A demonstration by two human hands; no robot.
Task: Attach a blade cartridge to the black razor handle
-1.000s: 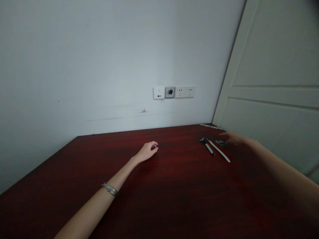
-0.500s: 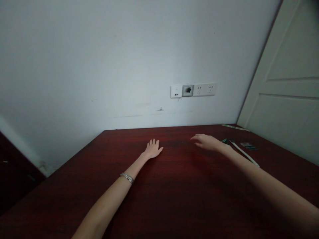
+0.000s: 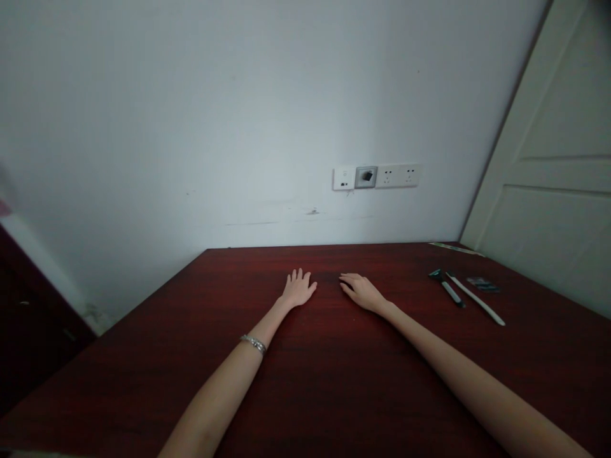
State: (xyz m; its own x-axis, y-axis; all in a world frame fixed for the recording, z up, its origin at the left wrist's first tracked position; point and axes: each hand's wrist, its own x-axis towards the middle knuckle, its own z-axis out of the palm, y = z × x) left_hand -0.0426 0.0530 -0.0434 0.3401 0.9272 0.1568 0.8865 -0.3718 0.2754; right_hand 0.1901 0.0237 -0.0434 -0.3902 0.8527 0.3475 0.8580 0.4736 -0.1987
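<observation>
My left hand (image 3: 298,289) lies flat on the dark red table (image 3: 334,381), fingers stretched out, holding nothing; a silver bracelet (image 3: 253,344) sits on that wrist. My right hand (image 3: 361,291) rests palm down just to its right, fingers spread, also holding nothing. The two hands are a short gap apart. Further right on the table lie a razor with a dark handle (image 3: 447,287), a long white stick-like item (image 3: 475,299) and a small dark packet (image 3: 482,284), all well away from both hands.
A white wall with a row of sockets (image 3: 376,177) stands behind the table. A white door (image 3: 554,191) is at the right. A thin strip (image 3: 456,248) lies at the table's far right edge. Dark furniture (image 3: 28,318) shows at the left.
My right hand has left the items at the right and moved left to lie flat beside my left hand. My left hand has uncurled and flattened. The view has swung left.
</observation>
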